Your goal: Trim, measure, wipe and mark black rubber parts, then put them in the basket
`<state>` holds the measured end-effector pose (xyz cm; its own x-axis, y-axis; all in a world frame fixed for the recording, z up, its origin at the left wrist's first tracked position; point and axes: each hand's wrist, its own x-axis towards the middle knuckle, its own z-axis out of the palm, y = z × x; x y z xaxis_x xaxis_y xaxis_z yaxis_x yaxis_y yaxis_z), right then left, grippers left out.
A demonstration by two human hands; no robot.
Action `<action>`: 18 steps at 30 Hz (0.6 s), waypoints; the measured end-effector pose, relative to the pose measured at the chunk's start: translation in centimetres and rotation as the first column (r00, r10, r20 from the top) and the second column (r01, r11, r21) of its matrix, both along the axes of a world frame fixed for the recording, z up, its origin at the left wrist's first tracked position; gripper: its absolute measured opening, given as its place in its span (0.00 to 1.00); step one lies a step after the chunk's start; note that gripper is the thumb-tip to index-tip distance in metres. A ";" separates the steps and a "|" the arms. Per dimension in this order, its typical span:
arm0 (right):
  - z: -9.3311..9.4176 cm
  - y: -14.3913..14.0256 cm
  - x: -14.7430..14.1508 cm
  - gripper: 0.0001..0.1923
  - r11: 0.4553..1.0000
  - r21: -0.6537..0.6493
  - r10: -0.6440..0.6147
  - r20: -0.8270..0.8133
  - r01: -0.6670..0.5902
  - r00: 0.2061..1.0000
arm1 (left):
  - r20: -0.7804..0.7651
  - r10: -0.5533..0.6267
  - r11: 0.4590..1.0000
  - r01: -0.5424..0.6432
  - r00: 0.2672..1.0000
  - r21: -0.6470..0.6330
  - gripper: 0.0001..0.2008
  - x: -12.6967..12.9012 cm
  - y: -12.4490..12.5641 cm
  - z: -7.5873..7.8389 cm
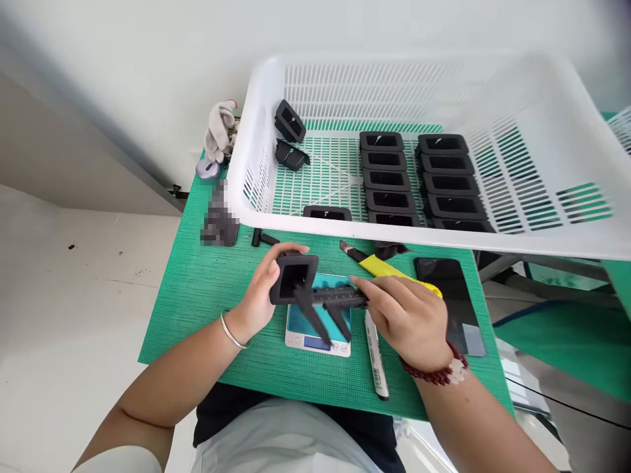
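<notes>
My left hand [261, 295] grips a black rectangular frame part [294, 277] upright above a small digital scale [315, 332]. My right hand [407, 318] holds a black caliper [328, 305]; its upper jaws sit at the part's opening and its long jaws point down toward the scale. Both hands hover over the green mat [207, 289]. A silver bangle circles my left wrist and a dark red bead bracelet my right wrist.
A white slotted basket [246, 157] behind holds several black frame parts [389, 177] in rows and two loose ones at its left. On the mat lie a yellow-handled knife [389, 268], a white marker [377, 358], a dark phone [451, 295] and a grey glove [219, 131].
</notes>
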<state>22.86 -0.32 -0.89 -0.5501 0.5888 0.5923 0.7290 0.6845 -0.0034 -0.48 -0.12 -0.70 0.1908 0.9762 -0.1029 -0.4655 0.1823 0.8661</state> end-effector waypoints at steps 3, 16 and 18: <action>0.0 -0.3 0.0 0.10 0.998 -0.056 -0.016 0.061 0.020 0.998 | -0.026 -0.009 1.000 0.009 1.000 0.023 0.25 0.0 0.0 0.0; -0.6 -1.1 -0.9 0.19 0.999 -0.049 -0.027 -0.089 0.023 0.996 | -0.122 -0.042 0.994 0.054 0.992 0.099 0.29 0.2 -0.3 -0.2; -0.6 -1.1 -0.9 0.17 0.998 -0.053 -0.021 -0.094 0.016 0.995 | -0.132 -0.049 0.992 0.063 0.990 0.107 0.29 0.2 -0.3 -0.2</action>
